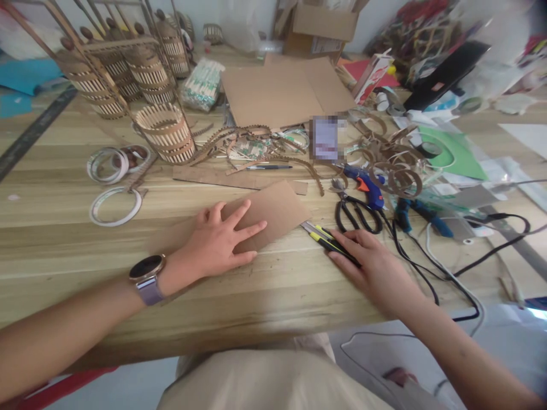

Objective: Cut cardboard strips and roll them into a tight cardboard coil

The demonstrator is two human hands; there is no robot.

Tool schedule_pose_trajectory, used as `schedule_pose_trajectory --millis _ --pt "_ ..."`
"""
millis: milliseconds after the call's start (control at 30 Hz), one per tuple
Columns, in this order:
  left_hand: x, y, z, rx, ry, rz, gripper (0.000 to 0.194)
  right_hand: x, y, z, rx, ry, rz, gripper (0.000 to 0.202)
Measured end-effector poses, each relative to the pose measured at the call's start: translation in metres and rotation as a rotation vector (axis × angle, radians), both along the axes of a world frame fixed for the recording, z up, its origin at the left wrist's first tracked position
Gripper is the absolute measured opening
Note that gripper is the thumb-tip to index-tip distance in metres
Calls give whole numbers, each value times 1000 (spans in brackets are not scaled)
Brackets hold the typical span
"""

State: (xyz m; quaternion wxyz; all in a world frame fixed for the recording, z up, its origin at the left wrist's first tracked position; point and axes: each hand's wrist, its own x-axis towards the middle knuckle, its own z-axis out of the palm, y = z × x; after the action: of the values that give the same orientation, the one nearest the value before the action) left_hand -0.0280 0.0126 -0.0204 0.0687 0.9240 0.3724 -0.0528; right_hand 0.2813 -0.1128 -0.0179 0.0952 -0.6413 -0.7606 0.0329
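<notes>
My left hand (pixel 217 242) lies flat with its fingers spread on a piece of brown cardboard (pixel 277 208) near the table's front. To its right, my right hand (pixel 370 267) is wrapped round a yellow and black utility knife (pixel 329 242). The knife's blade points up and left, its tip close to the cardboard's right corner; whether it touches, I cannot tell. Behind the piece lies a long narrow cardboard strip (pixel 239 179). Black-handled scissors (pixel 356 213) rest just beyond my right hand.
A blue glue gun (pixel 365 185) and pliers (pixel 423 216) lie at right, with cables (pixel 427 267) running over the front edge. Cardboard rings (pixel 397 176) are heaped behind them. At left stand slatted baskets (pixel 166 134) and tape rolls (pixel 115 206). Large cardboard sheets (pixel 282 85) lie at the back.
</notes>
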Motion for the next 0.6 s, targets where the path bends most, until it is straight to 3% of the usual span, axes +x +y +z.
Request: schedule_pose_trajectory --millis 600 --pt "5 -4 0 10 -26 37 59 -13 -4 -6 26 29 38 47"
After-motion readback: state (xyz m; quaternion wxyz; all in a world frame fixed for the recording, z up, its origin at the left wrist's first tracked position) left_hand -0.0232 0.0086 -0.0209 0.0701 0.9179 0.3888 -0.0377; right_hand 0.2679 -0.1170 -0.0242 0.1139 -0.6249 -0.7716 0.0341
